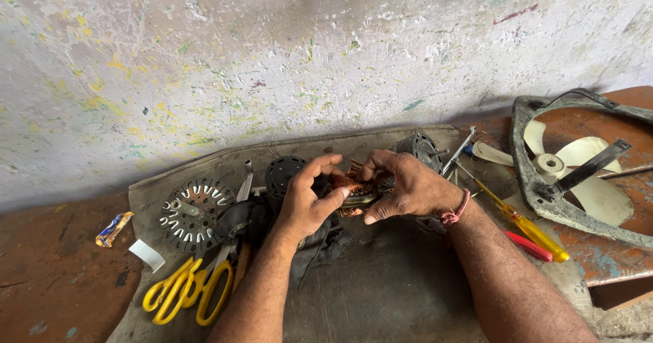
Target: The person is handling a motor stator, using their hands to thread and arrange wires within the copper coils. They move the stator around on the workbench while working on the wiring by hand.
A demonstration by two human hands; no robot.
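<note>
Both hands meet over a small motor stator with copper windings (355, 192) above a grey mat (381, 282). My left hand (307, 197) grips its left side, thumb and forefinger curled over the top. My right hand (407, 185), with a red thread band at the wrist, holds its right side, fingers on the copper coil. The stator is mostly hidden by the fingers. A dark cloth (320, 244) lies just under the left hand.
A slotted metal motor cover (194, 210) and yellow-handled scissors (190, 290) lie at the left. Two dark round motor parts (280, 173) (420, 148) sit behind the hands. Yellow (527, 229) and red (527, 246) screwdrivers lie right, beside a fan frame with cream blades (578, 169).
</note>
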